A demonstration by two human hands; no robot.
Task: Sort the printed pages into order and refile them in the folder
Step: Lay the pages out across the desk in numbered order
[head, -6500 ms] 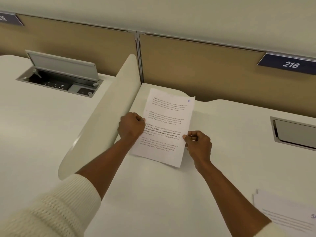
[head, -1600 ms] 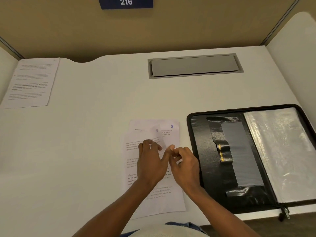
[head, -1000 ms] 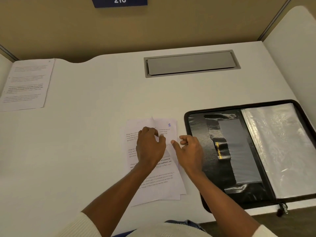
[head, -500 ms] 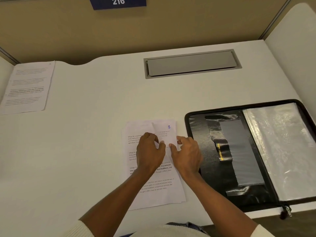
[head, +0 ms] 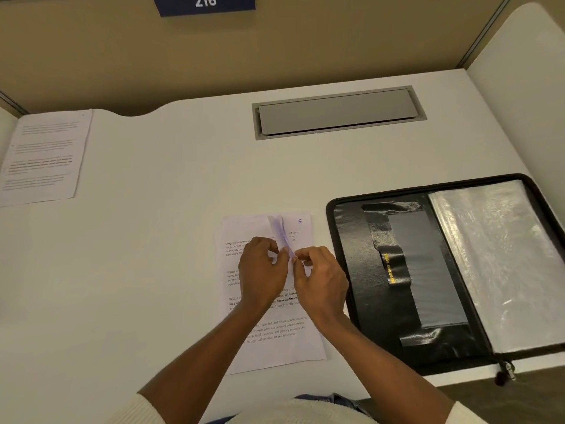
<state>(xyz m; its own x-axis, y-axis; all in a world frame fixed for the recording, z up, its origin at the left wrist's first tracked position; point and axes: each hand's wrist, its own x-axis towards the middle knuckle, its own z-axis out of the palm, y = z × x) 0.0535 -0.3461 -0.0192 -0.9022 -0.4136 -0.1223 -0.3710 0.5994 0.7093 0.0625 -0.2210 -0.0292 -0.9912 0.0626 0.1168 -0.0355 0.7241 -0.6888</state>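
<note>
Now left hand (head: 263,270), right hand (head: 321,280) pinch lifted sheets (head: 278,232) left of folder (head: 397,286).
Light, floppy, clingy paper; likely best taken by 1 corner.

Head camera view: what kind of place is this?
Probably a numbered study carrel or office cubicle: a blue plaque reading 216 on a tan partition panel, and a white desk with a closed grey cable hatch.

One head cam, wide-angle, worn at 6 o'clock edge of desk (head: 153,270), facing fwd & steeply down toward 12, where partition (head: 91,56) w/ "216" sign (head: 204,3) closes the frame. Close range: desk fills most of view.
</note>
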